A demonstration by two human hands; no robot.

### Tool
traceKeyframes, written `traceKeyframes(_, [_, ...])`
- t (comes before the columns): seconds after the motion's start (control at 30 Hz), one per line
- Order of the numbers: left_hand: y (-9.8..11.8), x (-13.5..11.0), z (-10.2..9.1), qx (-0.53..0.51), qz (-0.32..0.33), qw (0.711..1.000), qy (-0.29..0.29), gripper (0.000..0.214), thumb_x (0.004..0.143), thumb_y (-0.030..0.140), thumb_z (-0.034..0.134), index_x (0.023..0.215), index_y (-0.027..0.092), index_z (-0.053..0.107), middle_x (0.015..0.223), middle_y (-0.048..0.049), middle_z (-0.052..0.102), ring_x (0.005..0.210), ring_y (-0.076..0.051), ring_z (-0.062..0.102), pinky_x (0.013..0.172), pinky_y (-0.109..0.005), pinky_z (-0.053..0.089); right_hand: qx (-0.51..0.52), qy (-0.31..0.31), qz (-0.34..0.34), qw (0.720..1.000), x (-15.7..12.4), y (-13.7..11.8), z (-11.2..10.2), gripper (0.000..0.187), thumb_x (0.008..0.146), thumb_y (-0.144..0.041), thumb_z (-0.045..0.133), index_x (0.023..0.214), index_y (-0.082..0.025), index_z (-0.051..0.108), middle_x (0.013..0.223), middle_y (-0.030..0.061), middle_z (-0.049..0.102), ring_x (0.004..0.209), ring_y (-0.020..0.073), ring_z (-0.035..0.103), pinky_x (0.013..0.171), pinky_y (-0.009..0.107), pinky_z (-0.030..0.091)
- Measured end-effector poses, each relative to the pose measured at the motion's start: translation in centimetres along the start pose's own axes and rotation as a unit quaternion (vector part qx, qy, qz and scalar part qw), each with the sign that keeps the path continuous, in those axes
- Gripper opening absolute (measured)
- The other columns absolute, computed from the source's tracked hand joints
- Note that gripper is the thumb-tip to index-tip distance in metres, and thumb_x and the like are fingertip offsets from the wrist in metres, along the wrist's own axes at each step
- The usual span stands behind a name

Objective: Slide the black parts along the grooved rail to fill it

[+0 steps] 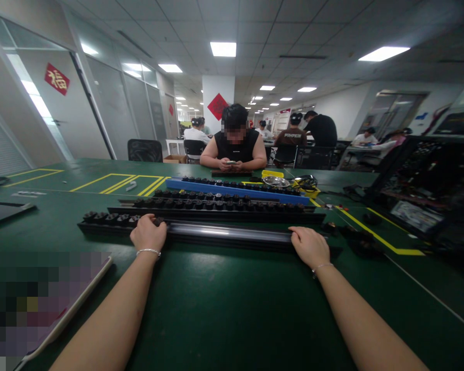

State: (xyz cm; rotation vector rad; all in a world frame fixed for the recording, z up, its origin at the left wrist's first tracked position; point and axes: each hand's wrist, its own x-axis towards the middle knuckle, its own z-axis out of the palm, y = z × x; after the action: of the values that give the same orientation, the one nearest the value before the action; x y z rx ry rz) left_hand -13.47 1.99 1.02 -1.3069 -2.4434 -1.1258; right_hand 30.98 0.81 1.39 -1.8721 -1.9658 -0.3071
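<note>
A long black rail (228, 232) with a shiny smooth top lies crosswise on the table before me. Small black wheel-like pieces (112, 218) stand in a row along its left part. My left hand (149, 234) is closed over the rail where that row ends, with a dark piece showing by its fingertips. At the right end, my right hand (311, 246) curls its fingers over the rail. Just behind lies another black rail (216, 212) with similar black pieces along it. The undersides of both hands are hidden.
A blue rail (239, 191) with black pieces lies farther back. A metal bowl (276, 181) and yellow trays are behind it. Dark equipment (417, 190) stands at the right, a pale-edged panel (81, 293) lies front left. A person (235, 144) sits opposite, holding a phone.
</note>
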Motion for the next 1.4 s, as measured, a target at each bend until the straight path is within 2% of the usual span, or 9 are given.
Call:
traceKeyframes(0.43, [-0.4, 0.1, 0.5, -0.026, -0.002, 1.000, -0.007, 0.038, 0.070, 0.033, 0.054, 0.105, 0.017, 0.054, 0.101, -0.0106, 0.063, 0.102, -0.029, 0.056, 0.089, -0.042, 0.039, -0.010, -0.005, -0.003, 1.000, 0.0, 0.1, 0.0, 0.039, 0.082, -0.026, 0.033, 0.102, -0.020, 0.066, 0.106, 0.0040, 0.065, 0.099, 0.0196, 0.056, 0.086, 0.034, 0.040])
traceKeyframes(1.07, [0.9, -0.7, 0.2, -0.005, 0.031, 0.999, -0.033, 0.041, 0.069, 0.036, 0.053, 0.106, 0.017, 0.053, 0.101, -0.0086, 0.064, 0.099, -0.025, 0.058, 0.089, -0.036, 0.039, -0.007, 0.003, 0.000, 1.000, 0.0, 0.0, 0.0, 0.038, 0.083, -0.026, 0.033, 0.100, -0.021, 0.066, 0.105, 0.0040, 0.066, 0.098, 0.0191, 0.056, 0.085, 0.034, 0.040])
traceKeyframes(1.13, [0.9, -0.9, 0.3, 0.004, 0.033, 0.999, -0.029, 0.042, 0.070, 0.037, 0.052, 0.107, 0.018, 0.053, 0.103, -0.0087, 0.063, 0.100, -0.025, 0.056, 0.092, -0.038, 0.037, -0.005, 0.005, -0.002, 1.000, 0.1, 0.1, 0.1, 0.038, 0.084, -0.029, 0.033, 0.099, -0.021, 0.067, 0.105, 0.0038, 0.066, 0.098, 0.0190, 0.056, 0.084, 0.033, 0.040])
traceKeyframes(1.23, [0.9, -1.0, 0.5, 0.029, 0.012, 0.999, -0.033, 0.043, 0.071, 0.040, 0.050, 0.107, 0.019, 0.053, 0.108, -0.0107, 0.060, 0.105, -0.029, 0.052, 0.097, -0.048, 0.030, 0.000, 0.006, -0.004, 1.000, 0.1, 0.1, 0.1, 0.038, 0.086, -0.034, 0.032, 0.098, -0.021, 0.066, 0.105, 0.0035, 0.066, 0.097, 0.0192, 0.056, 0.083, 0.033, 0.040])
traceKeyframes(1.4, [0.8, -0.9, 0.6, 0.057, -0.025, 0.995, -0.079, 0.044, 0.070, 0.049, 0.048, 0.100, 0.018, 0.057, 0.111, -0.0162, 0.057, 0.111, -0.035, 0.046, 0.096, -0.057, 0.025, 0.003, 0.012, -0.003, 1.000, 0.1, 0.1, 0.2, 0.039, 0.087, -0.036, 0.031, 0.097, -0.021, 0.066, 0.105, 0.0038, 0.066, 0.097, 0.0188, 0.056, 0.082, 0.032, 0.039])
